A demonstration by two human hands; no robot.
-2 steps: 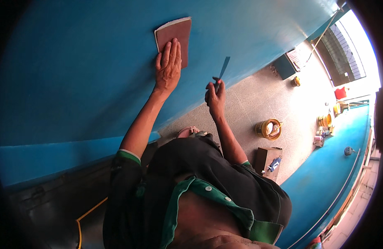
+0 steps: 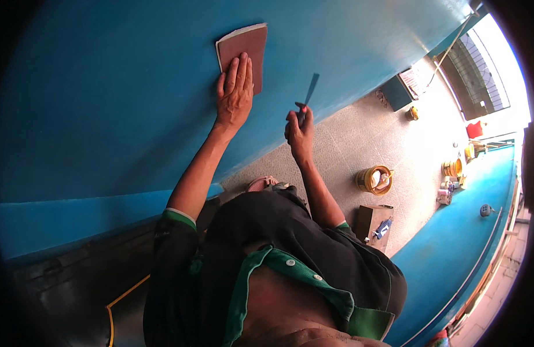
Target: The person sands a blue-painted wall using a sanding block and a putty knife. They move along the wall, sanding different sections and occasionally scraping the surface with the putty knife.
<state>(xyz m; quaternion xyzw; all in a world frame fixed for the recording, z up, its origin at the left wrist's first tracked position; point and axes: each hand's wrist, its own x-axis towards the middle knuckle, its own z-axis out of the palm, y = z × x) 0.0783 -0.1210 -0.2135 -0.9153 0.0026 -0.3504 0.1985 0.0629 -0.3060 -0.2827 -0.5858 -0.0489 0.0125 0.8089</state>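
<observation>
A reddish-brown sheet of sandpaper (image 2: 243,44), folded with pale edges, lies against the blue wall (image 2: 134,87). My left hand (image 2: 237,92) presses it there, fingers straight and close together, thumb at the sheet's left side. To the right, my right hand (image 2: 301,134) is closed round the handle of a putty knife (image 2: 312,88). Its narrow grey blade points upward, apart from the sandpaper, and looks clear of the wall. Most of the handle is hidden by my fingers.
A yellow bucket (image 2: 368,180) with pale contents stands on the speckled floor (image 2: 336,147), near a brown box (image 2: 367,221) with a blue item on it. Farther off are a dark cabinet (image 2: 397,93) and more yellow buckets (image 2: 452,168). Another blue wall (image 2: 452,248) runs along the right.
My right hand has moved slightly up and to the left, raising the putty knife's blade a little. My left hand and the sandpaper stay in place.
</observation>
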